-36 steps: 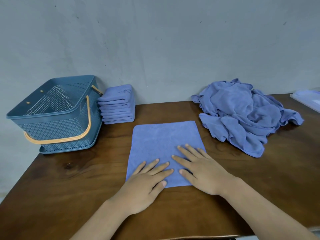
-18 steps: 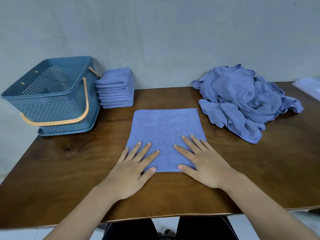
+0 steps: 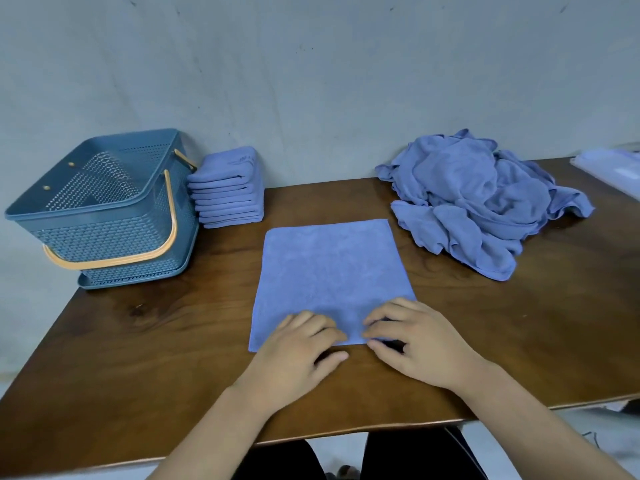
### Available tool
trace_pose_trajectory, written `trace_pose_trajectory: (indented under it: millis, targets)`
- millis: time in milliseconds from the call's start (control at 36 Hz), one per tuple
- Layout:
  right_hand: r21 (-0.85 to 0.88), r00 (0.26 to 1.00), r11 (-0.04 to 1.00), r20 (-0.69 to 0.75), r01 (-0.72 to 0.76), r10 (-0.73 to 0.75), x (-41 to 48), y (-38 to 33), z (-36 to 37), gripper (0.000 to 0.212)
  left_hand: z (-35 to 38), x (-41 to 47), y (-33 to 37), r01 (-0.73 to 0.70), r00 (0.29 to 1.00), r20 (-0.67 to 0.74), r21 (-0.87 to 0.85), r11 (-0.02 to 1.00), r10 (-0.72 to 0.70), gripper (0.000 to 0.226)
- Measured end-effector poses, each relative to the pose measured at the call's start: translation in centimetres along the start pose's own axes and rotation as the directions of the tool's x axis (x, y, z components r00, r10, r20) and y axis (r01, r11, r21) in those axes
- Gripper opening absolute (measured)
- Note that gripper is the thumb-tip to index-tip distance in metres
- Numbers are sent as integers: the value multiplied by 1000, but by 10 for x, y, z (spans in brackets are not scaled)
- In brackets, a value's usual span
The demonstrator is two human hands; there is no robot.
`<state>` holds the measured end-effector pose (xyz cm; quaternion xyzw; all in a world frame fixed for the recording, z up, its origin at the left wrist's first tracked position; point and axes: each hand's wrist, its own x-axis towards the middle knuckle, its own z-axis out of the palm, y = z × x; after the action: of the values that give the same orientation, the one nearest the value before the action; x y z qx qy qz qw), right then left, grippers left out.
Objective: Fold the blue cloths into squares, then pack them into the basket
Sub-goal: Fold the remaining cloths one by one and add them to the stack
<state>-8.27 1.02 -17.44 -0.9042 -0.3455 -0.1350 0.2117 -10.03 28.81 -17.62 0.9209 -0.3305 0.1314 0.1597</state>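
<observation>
A blue cloth (image 3: pixel 331 268) lies spread flat on the wooden table (image 3: pixel 138 358) in front of me. My left hand (image 3: pixel 298 351) and my right hand (image 3: pixel 420 344) sit side by side at its near edge, fingers curled and thumbs below, each pinching that edge. A stack of several folded blue cloths (image 3: pixel 228 194) stands at the back left against the wall. Just left of the stack is the blue perforated basket (image 3: pixel 104 206), its orange handle lowered in front. A heap of unfolded blue cloths (image 3: pixel 478 202) lies at the back right.
A pale, flat package (image 3: pixel 614 171) lies at the far right edge of the table. A grey wall runs close behind the basket, stack and heap. The table's front edge is near my forearms, with my legs below it.
My hands have slid back from lying flat on the cloth to its near edge, and the fingers have curled onto that edge. The view has tilted downward.
</observation>
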Motion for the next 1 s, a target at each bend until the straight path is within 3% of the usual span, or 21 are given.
trace_pose_trajectory:
  millis: [194, 361, 444, 528, 611, 806, 889, 1000]
  targets:
    - [15, 999, 999, -21, -49, 49, 1, -2, -1, 19, 8, 12, 2, 31, 999, -37, 59, 998, -29, 26]
    - [-39, 998, 997, -21, -66, 65, 4, -1, 3, 19, 5, 14, 3, 131, 991, 9, -46, 990, -131, 19]
    - [-42, 997, 997, -35, -71, 70, 5, -1, 2, 15, 3, 17, 12, 115, 993, 6, -10, 993, -115, 17]
    - [-44, 997, 996, -12, -74, 73, 7, -1, 1, 17, 8, 25, 18, 112, 994, -28, 62, 992, -110, 31]
    - [-15, 996, 996, 14, -90, 90, 5, 1, -1, 16, 13, 27, 13, 149, 986, -77, 55, 987, -144, 23]
    - [98, 967, 962, 28, -254, 252, -19, 23, -19, 24, -13, -11, -34, 224, 975, -17, 10, 975, -224, 18]
    - [266, 920, 888, -9, -374, 391, -22, 25, -24, 25, -28, -30, -54, 303, 952, -26, -80, 949, -306, 15]
    - [423, 862, 781, -1, -459, 507, -17, 17, -30, 22, -46, -40, -52, 411, 898, -13, -329, 850, -439, 17]
